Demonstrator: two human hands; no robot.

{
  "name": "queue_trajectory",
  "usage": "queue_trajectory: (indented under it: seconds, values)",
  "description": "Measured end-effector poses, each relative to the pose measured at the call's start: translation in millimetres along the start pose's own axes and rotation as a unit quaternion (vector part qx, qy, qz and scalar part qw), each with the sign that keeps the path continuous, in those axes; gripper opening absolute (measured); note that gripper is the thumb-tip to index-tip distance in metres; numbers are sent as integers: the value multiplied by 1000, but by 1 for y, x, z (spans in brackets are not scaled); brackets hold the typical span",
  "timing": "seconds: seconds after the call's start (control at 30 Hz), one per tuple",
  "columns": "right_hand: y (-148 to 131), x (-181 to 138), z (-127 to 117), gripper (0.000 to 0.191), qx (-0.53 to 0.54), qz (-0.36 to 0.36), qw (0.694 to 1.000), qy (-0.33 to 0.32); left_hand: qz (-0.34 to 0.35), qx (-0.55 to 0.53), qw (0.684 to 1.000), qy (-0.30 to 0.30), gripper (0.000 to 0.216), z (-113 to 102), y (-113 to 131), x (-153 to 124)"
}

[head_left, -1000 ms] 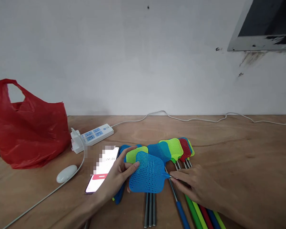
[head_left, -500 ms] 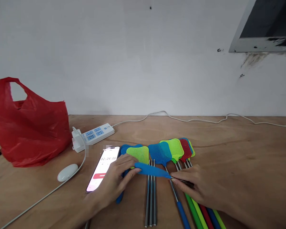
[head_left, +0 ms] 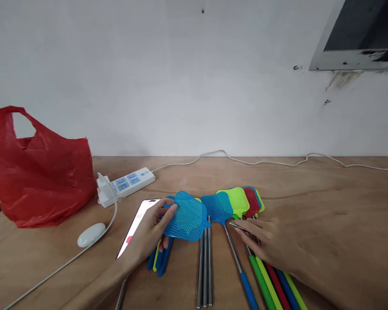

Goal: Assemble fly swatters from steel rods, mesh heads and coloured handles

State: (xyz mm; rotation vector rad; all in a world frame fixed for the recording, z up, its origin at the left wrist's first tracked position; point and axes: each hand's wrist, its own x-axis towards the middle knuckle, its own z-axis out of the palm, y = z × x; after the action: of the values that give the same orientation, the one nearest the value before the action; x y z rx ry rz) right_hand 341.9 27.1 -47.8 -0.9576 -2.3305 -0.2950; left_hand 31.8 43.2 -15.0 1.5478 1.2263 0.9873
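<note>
My left hand grips a blue fly-swatter head by its left edge and holds it tilted above a small stack of loose heads. My right hand pinches the tip of a thin metal rod and rests on a row of assembled fly swatters with green, red and blue handles. Three bare metal rods lie side by side between my hands. A phone lies under my left hand with its screen lit.
A red plastic bag stands at the left. A white power strip and its cable lie along the back of the wooden table. A white oval device sits on a cord near the phone.
My left hand has turned the blue head from edge-on to face up and pulled it left, away from the rod. My right hand keeps the rod tip and shifted slightly back.
</note>
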Motion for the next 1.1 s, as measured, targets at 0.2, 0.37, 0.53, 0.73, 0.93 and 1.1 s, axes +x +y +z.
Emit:
queue_trajectory:
  seconds: [0.2,0.37,0.53,0.73,0.93,1.1]
  values:
    - [-6,1,-2,25,25,-10,1000,16,8,-3,1000,8,49,-5,-10,4]
    - [-7,2,-2,25,38,1,999,27,12,6,999,50,55,-12,-8,9]
    - [-8,2,-3,25,40,-2,999,14,85,111,983,122,53,-12,-10,10]
    - [-9,2,-4,24,41,-2,999,13,217,332,917,37,34,-9,-7,0]
    - [-11,0,-1,24,47,7,999,19,274,442,844,-131,55,-9,-12,-5]
    - [-11,-2,-1,23,55,12,998,9,247,474,833,-146,50,-9,-13,-1]
